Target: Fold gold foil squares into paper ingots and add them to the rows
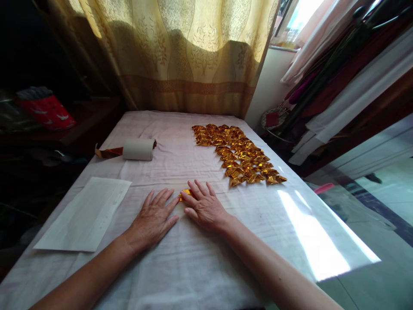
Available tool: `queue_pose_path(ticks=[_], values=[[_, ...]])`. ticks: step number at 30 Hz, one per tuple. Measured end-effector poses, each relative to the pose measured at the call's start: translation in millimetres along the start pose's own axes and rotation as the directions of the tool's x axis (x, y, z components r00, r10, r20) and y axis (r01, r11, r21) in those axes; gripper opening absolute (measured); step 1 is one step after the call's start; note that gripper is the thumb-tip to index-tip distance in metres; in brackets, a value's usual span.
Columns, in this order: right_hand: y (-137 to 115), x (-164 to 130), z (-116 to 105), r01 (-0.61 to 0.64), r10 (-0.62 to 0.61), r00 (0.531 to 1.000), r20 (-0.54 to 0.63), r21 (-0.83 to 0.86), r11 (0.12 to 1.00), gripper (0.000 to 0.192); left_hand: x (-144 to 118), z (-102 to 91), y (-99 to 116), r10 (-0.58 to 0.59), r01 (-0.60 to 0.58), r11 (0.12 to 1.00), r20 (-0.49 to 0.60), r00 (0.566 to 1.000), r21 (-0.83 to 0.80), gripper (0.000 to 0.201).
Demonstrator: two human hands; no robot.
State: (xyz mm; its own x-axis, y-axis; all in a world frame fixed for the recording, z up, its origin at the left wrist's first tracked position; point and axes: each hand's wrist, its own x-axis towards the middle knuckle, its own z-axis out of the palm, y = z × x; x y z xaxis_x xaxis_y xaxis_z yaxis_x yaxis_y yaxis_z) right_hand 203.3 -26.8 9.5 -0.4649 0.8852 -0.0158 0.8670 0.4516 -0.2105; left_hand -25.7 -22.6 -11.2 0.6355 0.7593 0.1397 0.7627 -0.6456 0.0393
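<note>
A small piece of gold foil paper (184, 195) lies flat on the cloth-covered table (174, 267), partly hidden under my fingers. My right hand (206, 204) rests over its right part, palm down with the fingers spread. At its left end, my left hand (154, 217) lies flat on the cloth, its index fingertip touching or very close to the foil. Beyond my right hand, several folded gold foil ingots (240, 157) stand in rows toward the far right of the table.
A grey cardboard tube (138, 149) with copper-coloured foil (111, 152) at its ends lies at the back left. Nearer me on the left is a white sheet of paper (85, 215). A patterned curtain (200, 56) hangs behind the table; clothes (348, 94) hang at the right.
</note>
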Motion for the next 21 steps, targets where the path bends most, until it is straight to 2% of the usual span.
queue_pose_path(ticks=[3,12,18,21], values=[[-2.8,10.4,-1.0,0.029,-0.029,0.999,0.017,0.017,0.999,0.05,0.1,-1.2,0.5,-0.025,0.025,1.0,-0.014,1.0,-0.01,0.052],[-5.9,16.1,-1.6,-0.138,0.138,0.99,-0.022,0.001,0.99,0.055,1.8,2.1,7.2,0.008,-0.008,1.0,-0.003,1.0,0.02,0.052],[2.8,-7.1,-1.8,-0.13,0.13,0.991,-0.002,0.007,0.991,0.057,2.8,3.6,7.7,0.039,-0.038,0.999,-0.031,0.999,0.035,0.052],[8.9,-22.0,0.7,-0.174,0.174,0.985,0.004,-0.009,0.985,0.058,3.4,0.9,5.8,0.072,-0.071,0.996,-0.026,0.997,0.045,0.051]])
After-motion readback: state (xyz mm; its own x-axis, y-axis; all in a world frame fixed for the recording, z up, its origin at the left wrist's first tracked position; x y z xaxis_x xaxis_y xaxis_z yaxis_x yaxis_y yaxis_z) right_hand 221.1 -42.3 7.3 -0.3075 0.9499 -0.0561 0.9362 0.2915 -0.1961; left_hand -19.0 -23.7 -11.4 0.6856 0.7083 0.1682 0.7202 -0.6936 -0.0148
